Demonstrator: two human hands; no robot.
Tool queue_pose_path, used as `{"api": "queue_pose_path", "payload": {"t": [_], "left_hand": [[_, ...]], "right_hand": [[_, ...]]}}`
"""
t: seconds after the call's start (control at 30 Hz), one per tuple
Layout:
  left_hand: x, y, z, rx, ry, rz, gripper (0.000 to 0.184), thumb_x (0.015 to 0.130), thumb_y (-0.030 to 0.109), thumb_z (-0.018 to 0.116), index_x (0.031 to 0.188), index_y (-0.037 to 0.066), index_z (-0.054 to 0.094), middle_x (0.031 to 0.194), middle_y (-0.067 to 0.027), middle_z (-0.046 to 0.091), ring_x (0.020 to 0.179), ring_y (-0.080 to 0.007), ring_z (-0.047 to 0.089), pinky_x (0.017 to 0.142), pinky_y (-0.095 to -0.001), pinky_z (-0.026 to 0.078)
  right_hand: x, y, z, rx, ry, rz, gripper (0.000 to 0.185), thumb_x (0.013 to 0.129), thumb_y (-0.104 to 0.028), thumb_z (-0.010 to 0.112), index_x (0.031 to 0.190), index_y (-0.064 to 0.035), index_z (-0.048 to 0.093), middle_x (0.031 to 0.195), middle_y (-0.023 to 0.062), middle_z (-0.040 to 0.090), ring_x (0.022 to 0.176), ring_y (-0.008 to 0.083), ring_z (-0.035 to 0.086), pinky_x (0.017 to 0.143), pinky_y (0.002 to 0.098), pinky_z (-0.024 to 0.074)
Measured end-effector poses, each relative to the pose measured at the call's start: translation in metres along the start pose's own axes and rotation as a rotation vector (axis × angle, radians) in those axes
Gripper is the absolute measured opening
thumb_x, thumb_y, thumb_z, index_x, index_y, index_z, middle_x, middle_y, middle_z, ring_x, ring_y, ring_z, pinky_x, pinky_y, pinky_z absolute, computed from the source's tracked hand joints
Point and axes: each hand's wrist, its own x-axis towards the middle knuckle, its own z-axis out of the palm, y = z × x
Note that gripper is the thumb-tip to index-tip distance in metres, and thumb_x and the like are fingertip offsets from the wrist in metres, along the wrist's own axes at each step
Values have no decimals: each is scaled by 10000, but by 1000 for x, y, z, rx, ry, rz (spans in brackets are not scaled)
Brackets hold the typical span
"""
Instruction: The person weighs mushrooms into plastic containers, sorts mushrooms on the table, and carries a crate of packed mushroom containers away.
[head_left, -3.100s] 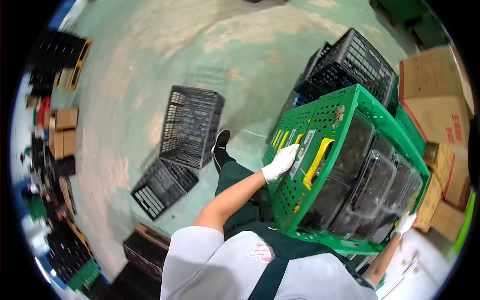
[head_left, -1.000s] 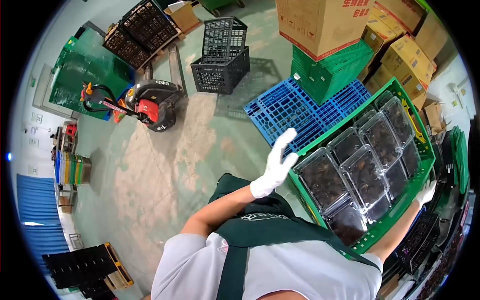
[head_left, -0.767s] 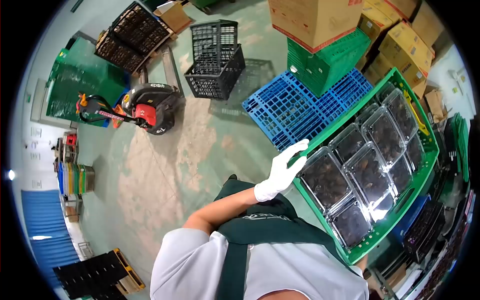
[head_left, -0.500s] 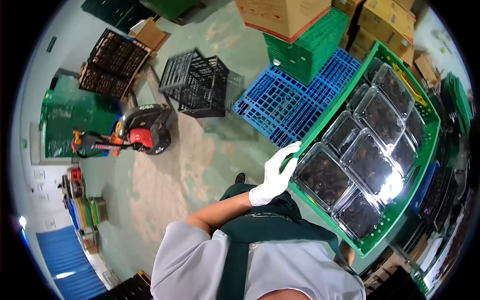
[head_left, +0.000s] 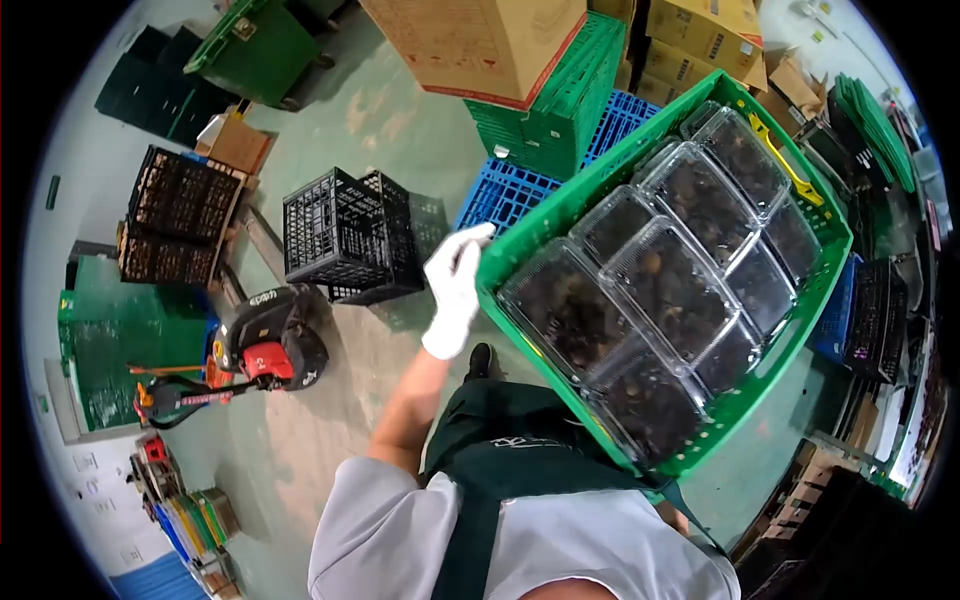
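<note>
A green crate with clear lidded boxes of dark contents is held up, tilted, at the front right of my body. My left hand, in a white glove, is at the crate's left corner, thumb apart from the fingers; it is not visibly wrapped round the rim. My right hand is hidden beneath or behind the crate; only a bit of the right arm shows below its near edge. A yellow handle lies along the crate's far right side.
Black crates stand on the floor ahead left, near a red and black pallet truck. Behind the green crate are a blue pallet, stacked green crates and a large carton. Shelving runs along the right.
The view has turned to the right and the green crate has come further left and nearer over my body. My right hand, earlier on the crate's right rim, has gone out of sight.
</note>
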Motion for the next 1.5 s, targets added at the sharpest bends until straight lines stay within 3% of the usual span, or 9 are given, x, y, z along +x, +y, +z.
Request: {"api": "queue_pose_path", "payload": {"t": [0.2, 0.33, 0.6, 0.73, 0.83, 0.9, 1.13, 1.3, 1.5], "left_hand": [[173, -74, -62, 201, -5, 140, 138, 878, 105, 599, 926, 10, 686, 816, -74, 692, 727, -138, 630, 705, -254, 491], [259, -72, -72, 743, 81, 286, 465, 879, 434, 598, 1140, 49, 609, 1125, -166, 617, 1013, -314, 597, 872, -379, 467], [193, -23, -154, 826, -345, 267, 661, 822, 455, 664, 1297, 31, 489, 1348, -242, 448, 1214, -383, 469, 991, -422, 400], [185, -35, -195, 1037, -143, 295, 642, 844, 439, 628, 1327, 56, 447, 1359, -242, 430, 1149, -406, 510, 928, -437, 447], [197, -46, -200, 903, -81, 161, 580, 843, 416, 618, 1315, 108, 482, 1179, -198, 588, 1020, -352, 598, 867, -402, 475], [210, -50, -195, 854, -51, 48, 480, 811, 310, 619, 1232, 86, 558, 1048, -183, 651, 956, -332, 629, 830, -394, 482], [219, -73, -190, 782, 140, 10, 370, 764, 82, 629, 1126, 3, 639, 896, -101, 700, 789, -148, 624, 743, -271, 473], [197, -74, -204, 504, 122, -136, 365, 742, 134, 567, 1077, 21, 660, 896, -178, 684, 778, -254, 670, 726, -318, 498], [158, -70, -218, 567, 204, 27, 314, 780, 96, 544, 1059, 0, 653, 838, -141, 678, 746, -176, 629, 687, -275, 470]], "right_hand": [[14, 107, 162, 19, -172, 109, 516, 928, -377, 528, 1374, -130, 450, 1401, 49, 466, 1226, 296, 480, 1011, 484, 357], [26, 180, 310, 21, -305, 169, 518, 926, -385, 531, 1376, -141, 451, 1407, 43, 461, 1225, 296, 479, 1011, 493, 351], [25, 234, 557, -384, -589, 149, 521, 921, -400, 538, 1379, -165, 452, 1418, 29, 452, 1223, 297, 477, 1012, 510, 341], [-58, 147, 544, -1149, -997, -660, 406, 936, -343, 514, 1197, -41, 587, 1157, 123, 646, 1013, 248, 610, 846, 316, 453], [-120, 89, 464, -1708, -957, -657, 399, 945, -359, 504, 1150, -39, 623, 1095, 137, 666, 975, 249, 631, 842, 332, 478], [-163, 48, 395, -1277, -967, -361, 354, 946, -321, 532, 1181, -77, 633, 1044, 95, 690, 912, 131, 637, 837, 281, 485], [-211, -120, 293, -709, 231, -1331, 378, 920, -295, 592, 1172, -15, 630, 1180, 114, 635, 1120, 230, 566, 987, 324, 407], [-138, -160, 295, -623, -164, -778, 564, 883, -163, 635, 1382, 0, 429, 1231, 45, 530, 1075, 116, 477, 909, 267, 394], [-134, -167, 298, -744, -189, -910, 493, 857, -59, 535, 1347, -31, 486, 1268, 46, 536, 1042, 119, 510, 917, 255, 386]]}}
